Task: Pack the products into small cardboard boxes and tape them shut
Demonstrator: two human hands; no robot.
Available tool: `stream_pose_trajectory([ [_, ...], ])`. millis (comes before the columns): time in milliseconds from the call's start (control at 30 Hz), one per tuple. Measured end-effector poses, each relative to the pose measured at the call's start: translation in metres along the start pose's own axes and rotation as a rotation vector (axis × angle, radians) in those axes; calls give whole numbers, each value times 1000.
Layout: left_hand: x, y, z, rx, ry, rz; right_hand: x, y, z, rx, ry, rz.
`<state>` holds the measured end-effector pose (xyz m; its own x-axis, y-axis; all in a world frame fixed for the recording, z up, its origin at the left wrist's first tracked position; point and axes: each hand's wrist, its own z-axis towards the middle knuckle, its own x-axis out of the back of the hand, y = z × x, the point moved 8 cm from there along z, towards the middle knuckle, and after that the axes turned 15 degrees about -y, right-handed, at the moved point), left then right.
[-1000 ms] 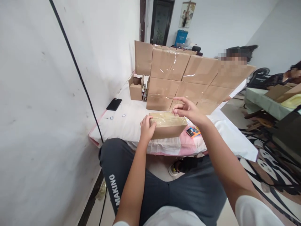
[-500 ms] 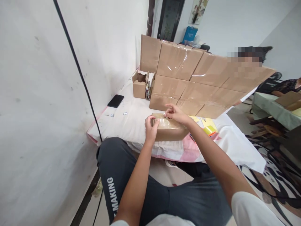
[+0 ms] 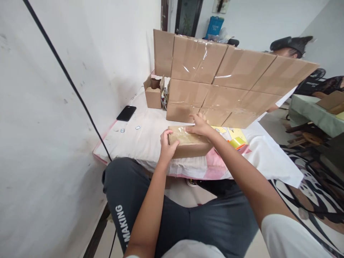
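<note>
A closed cardboard box (image 3: pixel 192 149) lies on the cloth-covered table in front of me, with shiny clear tape (image 3: pixel 178 132) across its top. My left hand (image 3: pixel 168 146) grips the box's left end, thumb on the near side and fingers over the far corner. My right hand (image 3: pixel 200 126) rests over the top with its fingers apart, the thumb touching the taped surface. Right of the box sits a yellow tape roll (image 3: pixel 237 143) with orange on its edge, partly behind my right forearm.
Stacked taped cartons (image 3: pixel 220 82) form a wall just beyond the box. A small open carton (image 3: pixel 153 97) and a black phone (image 3: pixel 126 113) lie to the left, near the white wall. Past the stack, a person's head (image 3: pixel 290 48) shows. A green-covered table (image 3: pixel 309 111) stands at right.
My right hand's pinch at the tape has loosened, and its fingers have spread over the box top. My left hand has shifted to hold the end. The view has moved slightly.
</note>
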<state>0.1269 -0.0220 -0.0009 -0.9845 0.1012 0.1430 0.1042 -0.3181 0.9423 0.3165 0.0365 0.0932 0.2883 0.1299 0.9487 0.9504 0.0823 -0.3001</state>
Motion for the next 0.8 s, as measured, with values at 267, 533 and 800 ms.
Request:
stream_pose_trajectory([
  [267,-5,60,-14,-376,-41,376,70,198,1,-408,47,-83],
  [533,-5,55,-14,-416,60,311,30,288,-1,-274,-362,-127],
  [800,-3,47,-13,-391,136,258,-28,248,41,-96,-604,-325],
])
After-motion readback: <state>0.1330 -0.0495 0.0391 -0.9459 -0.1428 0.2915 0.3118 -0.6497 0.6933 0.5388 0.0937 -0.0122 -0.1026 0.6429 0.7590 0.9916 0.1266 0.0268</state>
